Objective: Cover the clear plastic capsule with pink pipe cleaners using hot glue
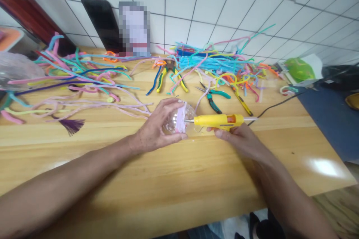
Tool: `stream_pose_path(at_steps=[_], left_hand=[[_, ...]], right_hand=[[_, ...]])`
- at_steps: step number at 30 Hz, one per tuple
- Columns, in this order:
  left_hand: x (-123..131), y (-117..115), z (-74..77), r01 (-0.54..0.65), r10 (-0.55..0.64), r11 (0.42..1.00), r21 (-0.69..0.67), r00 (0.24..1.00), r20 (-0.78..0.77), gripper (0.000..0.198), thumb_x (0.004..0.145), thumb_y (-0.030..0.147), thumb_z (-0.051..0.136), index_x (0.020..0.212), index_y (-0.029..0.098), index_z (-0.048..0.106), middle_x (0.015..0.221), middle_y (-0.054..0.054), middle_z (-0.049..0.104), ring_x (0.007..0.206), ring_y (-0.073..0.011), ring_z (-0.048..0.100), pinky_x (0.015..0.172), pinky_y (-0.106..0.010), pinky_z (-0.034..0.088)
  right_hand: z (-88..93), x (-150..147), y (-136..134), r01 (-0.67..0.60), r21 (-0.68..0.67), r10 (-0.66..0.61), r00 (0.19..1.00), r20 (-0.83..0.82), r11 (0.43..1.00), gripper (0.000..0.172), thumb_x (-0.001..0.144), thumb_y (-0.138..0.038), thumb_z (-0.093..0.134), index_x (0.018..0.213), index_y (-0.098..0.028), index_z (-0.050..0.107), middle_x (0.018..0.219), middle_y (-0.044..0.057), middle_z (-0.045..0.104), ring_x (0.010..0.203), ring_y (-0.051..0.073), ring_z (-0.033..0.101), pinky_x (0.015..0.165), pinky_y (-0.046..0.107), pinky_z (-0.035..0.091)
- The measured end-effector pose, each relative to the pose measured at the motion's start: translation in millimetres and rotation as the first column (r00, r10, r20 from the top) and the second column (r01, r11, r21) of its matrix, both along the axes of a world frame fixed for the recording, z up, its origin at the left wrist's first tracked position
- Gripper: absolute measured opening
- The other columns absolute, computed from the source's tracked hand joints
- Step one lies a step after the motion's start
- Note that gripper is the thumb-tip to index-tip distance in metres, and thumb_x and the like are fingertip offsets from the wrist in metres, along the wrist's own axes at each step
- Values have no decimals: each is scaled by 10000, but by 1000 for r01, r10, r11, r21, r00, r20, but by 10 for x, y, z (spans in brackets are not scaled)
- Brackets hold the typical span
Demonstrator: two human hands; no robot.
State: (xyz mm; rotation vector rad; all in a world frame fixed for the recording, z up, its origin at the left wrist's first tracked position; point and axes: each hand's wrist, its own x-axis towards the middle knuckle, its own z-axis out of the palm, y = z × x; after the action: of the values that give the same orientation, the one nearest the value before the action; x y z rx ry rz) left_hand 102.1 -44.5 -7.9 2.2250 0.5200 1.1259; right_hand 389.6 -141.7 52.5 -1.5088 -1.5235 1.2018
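My left hand [157, 125] is wrapped round a clear plastic ball [190, 114] that has a pink fuzzy band [181, 121] round it, low over the wooden table [179, 171]. My right hand [238, 136] grips a yellow glue gun [220, 120] lying level. The gun's metal nozzle points left and touches the pink band on the ball. A black cord [276, 106] runs from the back of the gun to the right.
Heaps of coloured pipe cleaners [213, 61] cover the back of the table, with more on the left [84, 78]. Yellow-handled pliers [171, 76], green-handled pliers [213, 99] and a purple tassel [73, 124] lie among them. A dark phone [102, 22] leans on the tiled wall.
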Motion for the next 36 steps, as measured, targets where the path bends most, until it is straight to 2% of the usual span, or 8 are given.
stream_pose_path(at_steps=[6, 19, 24, 36], left_hand=[[1, 2, -5, 3, -3, 1000, 6, 1000, -2, 831, 909, 480, 879, 1609, 314, 461, 1548, -165, 540, 1491, -352, 534, 1240, -568, 491], [5, 6, -3, 5, -5, 1000, 5, 1000, -2, 835, 906, 482, 880, 1606, 314, 456, 1542, -165, 543, 1487, -359, 538, 1237, -587, 493], [7, 5, -5, 6, -6, 1000, 6, 1000, -3, 815, 923, 480, 864, 1606, 308, 453, 1544, -167, 535, 1491, -351, 533, 1241, -575, 490], [-1, 5, 2, 3, -3, 1000, 13, 1000, -19, 809, 925, 462, 863, 1604, 292, 457, 1550, -172, 534, 1494, -343, 535, 1245, -560, 489]], right_hand=[[15, -14, 5, 29, -25, -30, 999, -33, 999, 419, 880, -645, 817, 969, -235, 836, 994, 83, 841, 900, 265, 747, 792, 377, 593], [3, -1, 25, -12, -40, 11, 1000, -25, 999, 420, 891, -640, 799, 959, -227, 821, 969, 83, 813, 877, 250, 706, 762, 363, 560], [44, -34, 30, 12, -44, -13, 999, -31, 999, 428, 882, -660, 796, 947, -237, 816, 901, 66, 789, 850, 246, 702, 742, 356, 564], [41, -44, 48, -1, -70, -2, 999, -45, 998, 399, 861, -621, 820, 932, -229, 810, 924, 73, 803, 880, 260, 711, 735, 361, 562]])
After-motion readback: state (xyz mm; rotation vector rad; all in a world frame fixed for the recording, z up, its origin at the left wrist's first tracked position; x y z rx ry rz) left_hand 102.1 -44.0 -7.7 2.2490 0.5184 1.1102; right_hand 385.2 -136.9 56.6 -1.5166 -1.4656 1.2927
